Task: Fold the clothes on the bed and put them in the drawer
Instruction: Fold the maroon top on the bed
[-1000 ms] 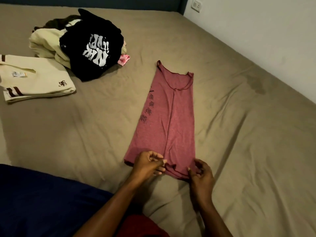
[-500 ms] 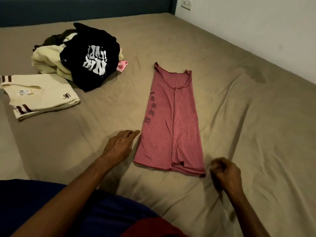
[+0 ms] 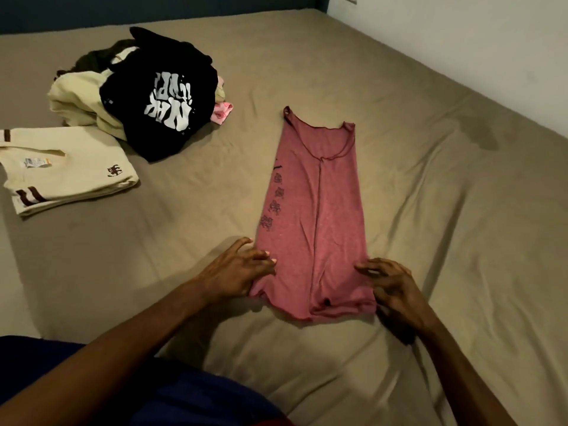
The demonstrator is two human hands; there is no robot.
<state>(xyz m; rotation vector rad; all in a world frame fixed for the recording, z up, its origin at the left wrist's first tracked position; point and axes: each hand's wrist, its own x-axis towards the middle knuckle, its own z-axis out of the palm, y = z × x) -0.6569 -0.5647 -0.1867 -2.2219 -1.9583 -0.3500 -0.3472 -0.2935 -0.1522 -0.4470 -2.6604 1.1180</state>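
Head view: taupe sheeted bed against a white wall, carrying all the clothes. Dusty-pink sleeveless knit top, folded lengthwise into a narrow strip, lies at centre with its neckline away from me and its hem nearest. My left hand rests at the hem's left corner, fingers spread and lightly bent on the cloth; my right hand sits at the right corner, fingers loosely curled, and I cannot tell whether they pinch the fabric. To fold well, I judge both corners should be pinched evenly and carried together to the neckline. Folded cream striped shirt and an unfolded pile under a black printed T-shirt wait far left.
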